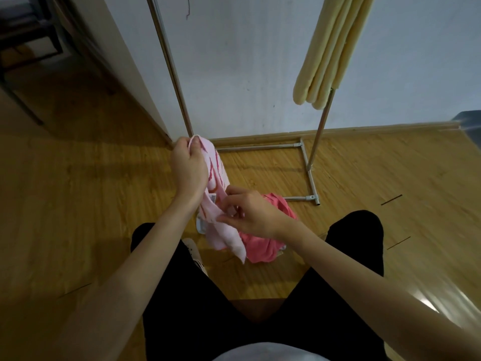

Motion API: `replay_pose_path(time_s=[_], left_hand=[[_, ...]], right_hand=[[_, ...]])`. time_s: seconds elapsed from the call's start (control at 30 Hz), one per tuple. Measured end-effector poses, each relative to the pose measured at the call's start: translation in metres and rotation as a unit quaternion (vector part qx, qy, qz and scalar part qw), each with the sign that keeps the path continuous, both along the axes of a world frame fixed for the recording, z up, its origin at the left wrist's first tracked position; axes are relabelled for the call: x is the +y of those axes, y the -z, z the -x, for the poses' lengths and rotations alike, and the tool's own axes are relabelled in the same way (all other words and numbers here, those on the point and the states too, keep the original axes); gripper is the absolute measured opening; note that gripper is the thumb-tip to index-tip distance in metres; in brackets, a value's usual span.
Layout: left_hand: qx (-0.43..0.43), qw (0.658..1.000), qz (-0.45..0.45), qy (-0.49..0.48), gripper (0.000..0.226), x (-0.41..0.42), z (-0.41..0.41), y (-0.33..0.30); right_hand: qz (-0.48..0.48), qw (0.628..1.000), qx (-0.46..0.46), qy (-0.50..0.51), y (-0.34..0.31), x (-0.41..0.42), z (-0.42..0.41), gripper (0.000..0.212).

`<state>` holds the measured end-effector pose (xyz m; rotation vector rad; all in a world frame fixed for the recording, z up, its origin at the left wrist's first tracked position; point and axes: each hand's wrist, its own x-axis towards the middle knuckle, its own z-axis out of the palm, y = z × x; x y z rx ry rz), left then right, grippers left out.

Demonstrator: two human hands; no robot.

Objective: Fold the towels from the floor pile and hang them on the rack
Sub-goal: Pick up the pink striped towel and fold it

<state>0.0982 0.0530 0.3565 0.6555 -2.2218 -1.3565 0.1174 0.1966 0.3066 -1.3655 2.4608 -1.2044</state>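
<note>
The left hand [188, 166] is gripping the top corner of a pale pink towel [220, 204], held up, while the right hand [253, 213] is pinching its lower edge. It is hanging over the darker pink pile [270, 246] on the floor, before the rack [308, 168], where a yellow towel [330, 50] is hanging.

Wooden floor [364, 178] bears a pink towel pile [263, 246] and the rack's base [309, 175].

Held towel [217, 175]: was pale pink with darker pink stripes.
Floor towel [263, 246]: was coral pink, plain.
Hung towels [328, 50]: were cream yellow.
Rack [304, 162]: was silver metal.
Floor [390, 178]: was honey-toned woodgrain.
Trousers [359, 243]: were black.
</note>
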Motion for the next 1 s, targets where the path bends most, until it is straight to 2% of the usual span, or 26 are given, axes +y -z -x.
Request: replay_pose_path(time_s=[0.13,0.23,0.43,0.6,0.83,1.0], left_hand=[[0.000,1.000,0.005,0.001,0.025,-0.007,0.001,-0.003],[-0.015,0.998,0.030,0.050,0.024,-0.020,0.004,-0.004],[-0.099,0.967,0.156,0.177,0.014,-0.040,-0.003,-0.021],[-0.141,0.926,0.287,0.200,0.011,-0.045,-0.010,-0.046],[-0.184,0.891,0.325,0.257,0.012,-0.043,-0.008,-0.065],[-0.193,0.892,0.296,0.281,0.011,-0.038,-0.008,-0.055]], right_hand=[[0.005,0.999,-0.004,0.033,-0.009,0.016,0.010,0.011],[0.015,0.998,0.001,0.064,-0.020,0.033,0.022,0.009],[0.027,0.991,0.022,0.127,-0.036,0.061,0.049,0.008],[0.019,0.988,0.034,0.152,-0.049,0.073,0.062,0.006],[0.008,0.980,0.055,0.190,-0.056,0.081,0.068,0.006],[0.013,0.977,0.031,0.211,-0.058,0.086,0.070,0.009]])
